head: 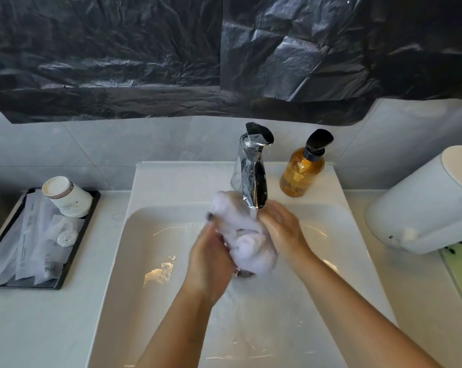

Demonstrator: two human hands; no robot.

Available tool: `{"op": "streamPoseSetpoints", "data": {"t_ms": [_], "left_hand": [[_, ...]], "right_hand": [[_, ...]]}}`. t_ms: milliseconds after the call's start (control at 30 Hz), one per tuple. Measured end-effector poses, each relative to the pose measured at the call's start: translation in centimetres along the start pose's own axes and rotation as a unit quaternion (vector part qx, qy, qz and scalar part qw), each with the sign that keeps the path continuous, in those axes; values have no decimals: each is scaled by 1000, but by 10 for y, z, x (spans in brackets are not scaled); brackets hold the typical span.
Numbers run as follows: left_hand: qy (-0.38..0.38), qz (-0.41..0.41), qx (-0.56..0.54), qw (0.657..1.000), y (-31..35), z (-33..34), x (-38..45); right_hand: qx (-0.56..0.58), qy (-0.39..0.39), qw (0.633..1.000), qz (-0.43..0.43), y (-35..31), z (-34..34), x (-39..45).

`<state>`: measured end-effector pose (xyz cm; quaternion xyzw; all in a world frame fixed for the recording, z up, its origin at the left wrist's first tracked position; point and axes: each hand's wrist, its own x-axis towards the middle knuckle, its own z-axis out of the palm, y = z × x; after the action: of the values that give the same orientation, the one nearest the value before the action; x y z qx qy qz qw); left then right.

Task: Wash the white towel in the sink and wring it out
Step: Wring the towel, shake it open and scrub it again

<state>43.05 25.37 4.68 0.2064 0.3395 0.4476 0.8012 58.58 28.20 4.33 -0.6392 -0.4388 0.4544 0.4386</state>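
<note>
The white towel (244, 235) is bunched into a wet, blurred wad over the white sink (134, 261), right under the spout of the chrome tap (252, 168). My left hand (211, 256) grips the wad from the left, fingers curled round it. On the towel's right side my right hand (280, 229) holds it, with the fingers wrapped toward the tap. The lower end of the towel hangs between my wrists. A thin stream of water seems to run from the spout onto the towel.
An amber soap pump bottle (301, 171) stands right of the tap. A black tray (78, 235) with paper cups (65, 195) and wrapped sachets lies on the left counter. At the right are a white appliance (423, 203) and a green phone (461, 269).
</note>
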Motion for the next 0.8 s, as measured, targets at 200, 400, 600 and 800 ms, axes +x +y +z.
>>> {"op": "streamPoseSetpoints", "data": {"t_ms": [200, 400, 600, 800], "left_hand": [[162, 57, 50, 984, 9, 7, 11], [152, -26, 100, 983, -14, 10, 17], [174, -49, 16, 983, -12, 25, 40], [243, -4, 94, 965, -12, 43, 61]], "right_hand": [[289, -80, 932, 202, 19, 23, -27], [297, 120, 897, 303, 21, 12, -37], [456, -39, 785, 418, 12, 5, -62], [453, -109, 823, 326, 7, -22, -64]]}}
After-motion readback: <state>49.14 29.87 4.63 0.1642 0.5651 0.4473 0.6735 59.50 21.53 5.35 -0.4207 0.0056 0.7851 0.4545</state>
